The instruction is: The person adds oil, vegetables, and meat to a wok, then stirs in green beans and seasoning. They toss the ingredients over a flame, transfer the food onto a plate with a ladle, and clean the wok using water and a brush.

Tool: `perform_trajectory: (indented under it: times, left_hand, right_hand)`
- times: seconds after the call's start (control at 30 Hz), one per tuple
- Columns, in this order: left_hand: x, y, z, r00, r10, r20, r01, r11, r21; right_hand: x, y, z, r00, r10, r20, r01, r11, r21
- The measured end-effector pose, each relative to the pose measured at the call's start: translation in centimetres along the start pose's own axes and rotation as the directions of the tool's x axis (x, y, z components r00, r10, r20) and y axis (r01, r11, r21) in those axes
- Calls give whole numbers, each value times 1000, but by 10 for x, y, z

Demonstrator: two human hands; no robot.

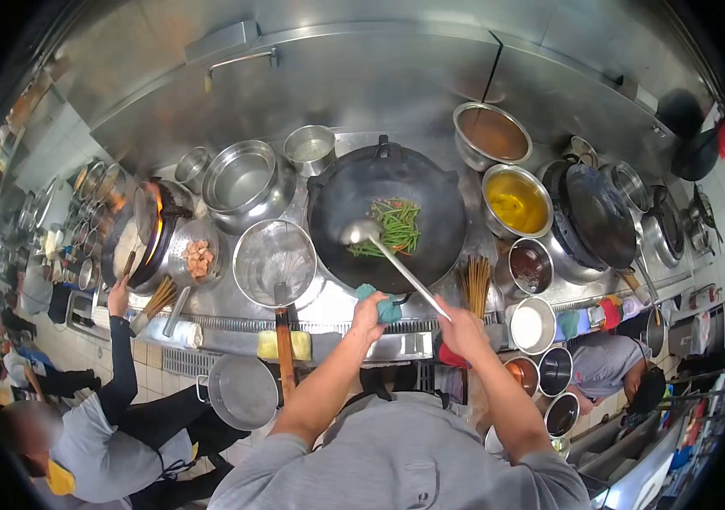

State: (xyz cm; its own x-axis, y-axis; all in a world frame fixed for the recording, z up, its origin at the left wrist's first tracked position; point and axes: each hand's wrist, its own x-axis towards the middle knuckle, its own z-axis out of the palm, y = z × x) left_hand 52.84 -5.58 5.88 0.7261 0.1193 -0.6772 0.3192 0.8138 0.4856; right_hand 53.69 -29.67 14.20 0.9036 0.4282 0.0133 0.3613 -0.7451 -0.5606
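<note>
A large black wok (pixel 337 246) sits in the middle of the steel range, with green beans (pixel 400 226) and small reddish bits lying in it. My left hand (pixel 369 314) is closed on a green cloth (pixel 385 304) at the wok's near rim. In my right hand (pixel 464 331) is the long handle of a metal ladle (pixel 364 230); its bowl rests over the left edge of the beans. A round mesh strainer (pixel 275 262) with a wooden handle lies left of the wok.
Right of the wok stand a bowl of yellow oil (pixel 516 201), a bowl of brown liquid (pixel 492 133) and a bamboo brush (pixel 474 287). Steel pots (pixel 241 176) stand at the back left. A co-worker (pixel 99 442) works a flaming wok at left; another person (pixel 609 367) is at right.
</note>
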Motion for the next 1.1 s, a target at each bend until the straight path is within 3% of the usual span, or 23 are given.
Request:
perform_trajectory:
  times: [0.07, 0.17, 0.27, 0.37, 0.4, 0.5, 0.6, 0.63, 0.7, 0.8, 0.87, 0.93, 0.97, 1.0, 1.03, 1.07, 1.1]
  left_hand:
    - [-2, 2, 3, 1000, -5, -27, 6, 1000, 29]
    - [13, -3, -7, 1000, -28, 8, 28, 999, 27]
    - [-59, -1, 8, 997, -72, -36, 72, 997, 11]
    - [-111, 9, 20, 981, -185, -51, 187, 982, 37]
    - [-85, -2, 8, 996, -93, -11, 93, 996, -18]
    - [-24, -10, -6, 999, -39, 14, 39, 999, 25]
    - [-79, -40, -16, 995, -35, -96, 38, 999, 28]
    - [-96, -52, -41, 992, -31, 118, 29, 999, 18]
    - [-99, -47, -44, 971, -12, 240, 17, 1000, -15]
    - [-74, -34, -6, 996, -72, -43, 69, 995, -66]
    - [-45, -16, 2, 996, -77, -40, 78, 997, 29]
    - [-87, -3, 17, 993, -104, -57, 102, 994, -32]
    - [-80, -7, -9, 980, -117, 161, 126, 991, -45]
    - [-80, -6, -8, 983, -107, 151, 117, 991, -60]
    - [-89, 1, 1, 985, -96, 140, 107, 991, -74]
    - [-90, 2, 20, 993, -64, -101, 55, 995, -86]
    - [-57, -4, 6, 999, -38, 6, 39, 998, -42]
  right_hand:
    - [-41, -13, -36, 993, 111, 47, -97, 964, -249]
    - [-87, -9, -48, 983, 180, 17, -165, 928, -333]
    - [-130, -30, -100, 997, 72, -31, -75, 991, -113]
    - [-134, -46, -138, 974, 195, 117, -201, 978, 47]
    - [-119, -47, -136, 971, 190, 145, -195, 981, 19]
    - [-56, -15, -61, 965, 256, 57, -249, 963, -98]
    - [-29, -4, -9, 963, 248, -108, -249, 968, 4]
    - [-35, -8, -16, 966, 228, -123, -225, 974, 37]
    - [-57, -21, -39, 971, 192, -144, -178, 979, 102]
    - [-94, -15, -55, 959, 282, 6, -278, 939, 201]
    - [-121, -28, -95, 945, 285, 159, -311, 935, 173]
    - [-126, -33, -134, 949, 242, 202, -269, 956, 120]
    - [-133, -35, -145, 958, 210, 196, -230, 969, 87]
    - [-138, -36, -148, 964, 182, 194, -197, 979, 56]
    - [-127, -40, -148, 921, 279, 272, -299, 954, 36]
    - [-116, -29, -129, 942, 248, 228, -263, 964, 35]
    - [-97, -20, -102, 974, 169, 148, -182, 980, 78]
